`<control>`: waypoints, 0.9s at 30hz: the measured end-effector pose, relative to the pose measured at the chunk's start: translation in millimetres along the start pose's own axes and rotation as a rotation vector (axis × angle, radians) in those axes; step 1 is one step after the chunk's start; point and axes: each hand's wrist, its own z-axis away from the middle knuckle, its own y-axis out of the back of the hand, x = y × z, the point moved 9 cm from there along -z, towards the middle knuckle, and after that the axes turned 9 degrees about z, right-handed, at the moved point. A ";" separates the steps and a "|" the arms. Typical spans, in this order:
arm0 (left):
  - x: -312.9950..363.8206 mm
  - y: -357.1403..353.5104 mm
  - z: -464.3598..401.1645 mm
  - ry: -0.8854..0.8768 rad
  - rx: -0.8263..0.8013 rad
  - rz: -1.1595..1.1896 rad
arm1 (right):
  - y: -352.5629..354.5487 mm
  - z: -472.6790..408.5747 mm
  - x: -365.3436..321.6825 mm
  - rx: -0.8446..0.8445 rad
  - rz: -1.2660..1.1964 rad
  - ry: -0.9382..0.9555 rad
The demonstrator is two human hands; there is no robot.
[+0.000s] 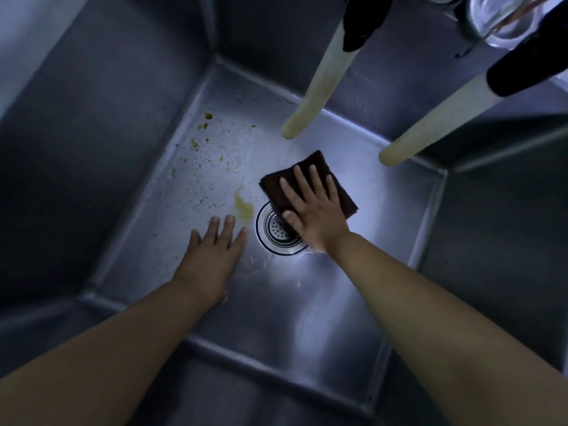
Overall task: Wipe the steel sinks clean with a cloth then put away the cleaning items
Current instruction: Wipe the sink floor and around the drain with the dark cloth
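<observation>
I look straight down into a deep steel sink [307,302]. A dark brown folded cloth [310,167] lies flat on the sink floor just above the round drain strainer [275,230]. My right hand [313,210] presses flat on the cloth, fingers spread, with its heel partly over the drain. My left hand [212,253] rests flat on the sink floor left of the drain, holding nothing. Yellow food specks and smears [212,155] cover the floor's far left, with a larger yellow smear [244,207] close to the drain.
Two pale hoses hang into the sink from above, one [316,81] at centre and one [436,124] on the right, each with a black sleeve at the top. A clear glass jar [504,20] stands at the top right. Steep steel walls enclose the basin.
</observation>
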 end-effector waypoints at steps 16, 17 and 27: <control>-4.4 -3.0 -2.7 -0.086 0.057 -0.011 | -10.7 32.7 42.0 -0.078 -0.074 -0.441; -4.3 -2.0 -1.3 -0.103 0.054 -0.006 | -12.3 47.2 27.0 -0.084 -0.064 -0.429; -56.7 30.1 23.9 -0.100 0.054 0.013 | -21.6 148.7 -126.5 -0.135 0.029 -0.146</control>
